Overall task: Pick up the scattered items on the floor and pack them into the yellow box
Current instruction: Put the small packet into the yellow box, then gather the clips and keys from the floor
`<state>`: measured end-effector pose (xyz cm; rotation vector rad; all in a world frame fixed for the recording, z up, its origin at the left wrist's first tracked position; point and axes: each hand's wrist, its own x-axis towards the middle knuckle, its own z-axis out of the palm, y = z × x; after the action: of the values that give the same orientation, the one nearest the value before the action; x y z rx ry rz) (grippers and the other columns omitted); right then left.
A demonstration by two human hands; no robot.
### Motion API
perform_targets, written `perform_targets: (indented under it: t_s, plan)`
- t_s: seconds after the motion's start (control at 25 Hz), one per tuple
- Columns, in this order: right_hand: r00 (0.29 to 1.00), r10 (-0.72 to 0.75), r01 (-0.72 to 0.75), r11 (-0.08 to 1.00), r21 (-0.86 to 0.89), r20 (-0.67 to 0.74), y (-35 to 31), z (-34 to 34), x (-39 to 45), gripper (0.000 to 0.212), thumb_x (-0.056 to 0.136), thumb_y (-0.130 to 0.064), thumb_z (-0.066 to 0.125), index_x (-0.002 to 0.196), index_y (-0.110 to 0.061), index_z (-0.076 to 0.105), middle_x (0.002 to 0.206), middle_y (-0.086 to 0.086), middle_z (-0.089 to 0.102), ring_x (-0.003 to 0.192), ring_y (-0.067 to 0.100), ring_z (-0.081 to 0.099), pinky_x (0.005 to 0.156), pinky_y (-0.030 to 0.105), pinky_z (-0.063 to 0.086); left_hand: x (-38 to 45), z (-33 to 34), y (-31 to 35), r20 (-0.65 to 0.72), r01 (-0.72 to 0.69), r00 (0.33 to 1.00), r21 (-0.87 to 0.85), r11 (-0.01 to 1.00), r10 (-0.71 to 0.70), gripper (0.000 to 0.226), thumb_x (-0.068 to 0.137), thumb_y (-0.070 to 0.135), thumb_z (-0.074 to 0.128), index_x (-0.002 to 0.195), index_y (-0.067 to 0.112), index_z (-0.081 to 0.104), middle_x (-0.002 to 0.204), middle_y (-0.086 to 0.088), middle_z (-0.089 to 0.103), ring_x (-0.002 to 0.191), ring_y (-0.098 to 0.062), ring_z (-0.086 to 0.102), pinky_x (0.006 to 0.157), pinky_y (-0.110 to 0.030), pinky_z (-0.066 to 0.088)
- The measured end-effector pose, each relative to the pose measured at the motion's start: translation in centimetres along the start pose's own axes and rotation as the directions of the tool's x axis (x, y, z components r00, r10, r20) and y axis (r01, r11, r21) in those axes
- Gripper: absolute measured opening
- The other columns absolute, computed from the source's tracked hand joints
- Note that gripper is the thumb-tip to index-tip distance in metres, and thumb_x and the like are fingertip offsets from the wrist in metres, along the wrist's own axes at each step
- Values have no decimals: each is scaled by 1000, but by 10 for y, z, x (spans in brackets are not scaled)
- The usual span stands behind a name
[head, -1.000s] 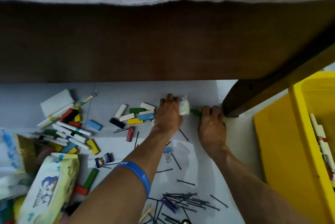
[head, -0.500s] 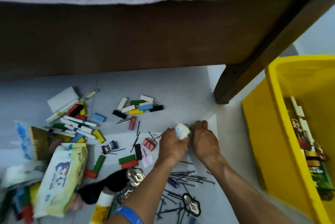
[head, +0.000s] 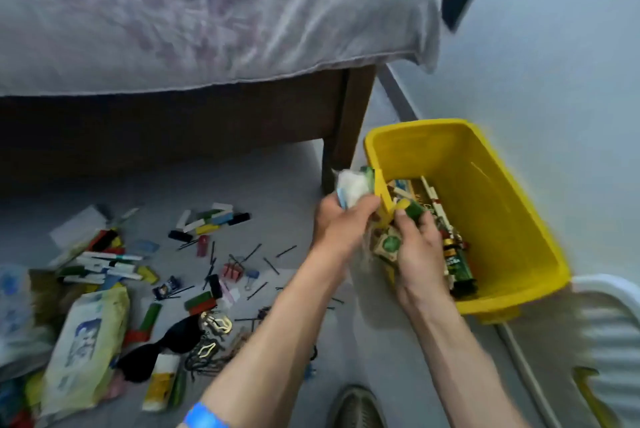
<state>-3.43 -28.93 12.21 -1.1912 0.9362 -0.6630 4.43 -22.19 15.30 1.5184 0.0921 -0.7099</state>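
Observation:
The yellow box (head: 491, 164) stands on the floor at the right, with packets and sticks inside it. My left hand (head: 341, 225) is at the box's near left rim, closed on a small white packet (head: 353, 187). My right hand (head: 417, 247) is over the box interior, pinching a small green block (head: 414, 210). Scattered on the floor to the left are coloured blocks (head: 211, 220), markers (head: 107, 263), hairpins (head: 256, 253), binder clips (head: 233, 272) and a pack of wipes (head: 85, 348).
A bed with a grey sheet (head: 207, 22) and a dark wooden leg (head: 348, 123) stands behind the box. There is a white ribbed object (head: 609, 334) at the right edge, a shoe (head: 356, 407) at the bottom, and a black cloth (head: 162, 348) among the clutter.
Both hands rose from the floor near the bed leg and moved right to the yellow box, carrying the white packet and the green block. The view swung up and right.

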Motion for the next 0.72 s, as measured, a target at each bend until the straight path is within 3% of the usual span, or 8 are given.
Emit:
perform_targets:
  t_s: [0.12,0.2,0.28,0.4,0.48,0.56,0.64,0.72]
  plan:
    - [950,-259,221,953,-208,-177,-50,-27,18,17,87,-36,56,101,-27,59,96,-4,67,91,18,63,86,46,52,-17,56,31,166,174,972,-52,983,-164,48,62,41,82,102,22,64,93,-4,74,87,-24,72,77,-40,60]
    - [960,-239,180,925,-335,-143,-66,-40,34,40,91,-46,52,126,-25,53,122,1,62,113,22,58,97,41,47,-21,70,46,360,276,907,-117,954,-218,63,68,60,74,117,22,62,107,-5,72,96,-23,70,82,-39,57]
    - [986,-161,115,857,-502,-49,-67,-48,45,63,91,-60,42,144,-27,38,149,3,43,135,24,42,110,44,35,-26,65,49,405,259,897,-163,952,-175,65,76,71,59,122,25,61,113,0,71,101,-18,68,86,-34,53]
    - [964,-242,256,726,-639,112,-46,-40,29,62,93,-62,36,145,-28,37,155,-3,33,141,20,31,115,43,27,-26,27,14,145,96,985,-24,995,-92,79,82,72,49,149,33,31,151,0,41,134,-23,43,101,-33,33]
    - [909,-348,412,662,-626,230,-24,-24,8,47,97,-52,40,135,-25,50,144,-3,47,134,16,40,110,36,33,-23,-11,-29,-19,84,996,-5,996,-84,70,89,60,49,150,32,29,153,2,37,133,-19,41,94,-30,32]
    - [841,-391,541,610,-579,374,8,-6,-12,28,98,-41,45,117,-27,61,120,-8,60,112,7,55,93,20,42,-20,-56,-80,-148,110,983,26,994,-105,56,94,47,51,145,27,39,147,0,45,120,-11,46,91,-26,34]
    - [824,-292,553,600,-579,485,48,7,-27,17,97,-31,51,108,-28,64,106,-8,65,89,-1,59,75,10,44,-17,-97,-124,-241,173,961,146,974,-135,44,94,37,54,136,22,51,136,-3,55,109,-11,52,91,-25,39]
    - [820,-105,526,529,-666,563,97,10,-33,19,94,-22,59,111,-21,66,109,-1,68,88,5,63,73,20,51,-14,-134,-159,-305,239,940,276,931,-151,38,92,27,58,129,21,56,125,-2,62,104,-16,59,88,-28,47]
